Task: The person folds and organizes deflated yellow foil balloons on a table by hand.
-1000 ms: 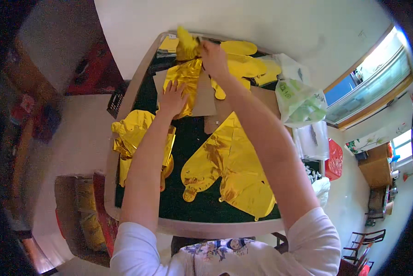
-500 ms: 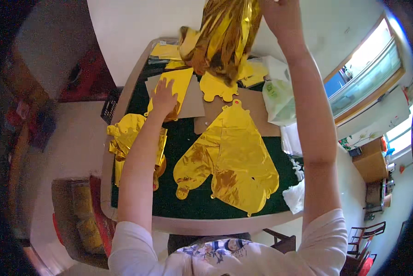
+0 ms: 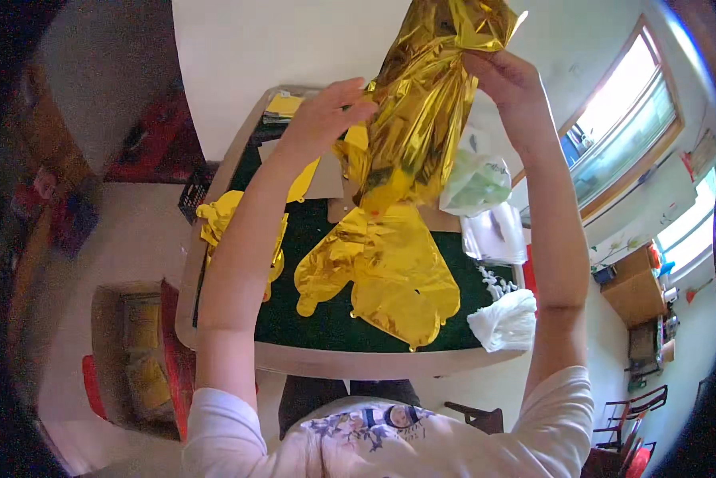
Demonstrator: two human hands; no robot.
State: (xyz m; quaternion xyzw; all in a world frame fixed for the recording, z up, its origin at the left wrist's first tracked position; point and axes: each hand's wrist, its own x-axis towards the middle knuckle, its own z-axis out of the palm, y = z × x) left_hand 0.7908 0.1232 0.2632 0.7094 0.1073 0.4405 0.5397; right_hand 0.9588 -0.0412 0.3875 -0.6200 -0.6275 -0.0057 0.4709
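A large crumpled gold foil balloon (image 3: 421, 103) hangs above the far part of the table, its upper end beyond the top edge of the view. My right hand (image 3: 511, 78) pinches its gathered right side, fingers closed. Beside its left edge, my left hand (image 3: 330, 115) is raised with fingers apart; whether the fingertips touch the foil I cannot tell. Below, a flat gold foil balloon (image 3: 398, 275) lies spread on the dark green table top (image 3: 294, 334), its upper end partly behind the hanging one. More folded gold foil (image 3: 222, 211) lies by my left forearm.
A white plastic bag (image 3: 477, 183), clear plastic sleeves (image 3: 497, 235) and a white bundle (image 3: 505, 321) line the table's right side. Yellow packets (image 3: 284, 105) lie at the far left corner. On the floor to the left stands an open cardboard box (image 3: 115, 358).
My left hand has lifted off the gold foil at the table's left and come up beside the hanging balloon. My right hand, still gripping that balloon, now appears slightly lower and further right.
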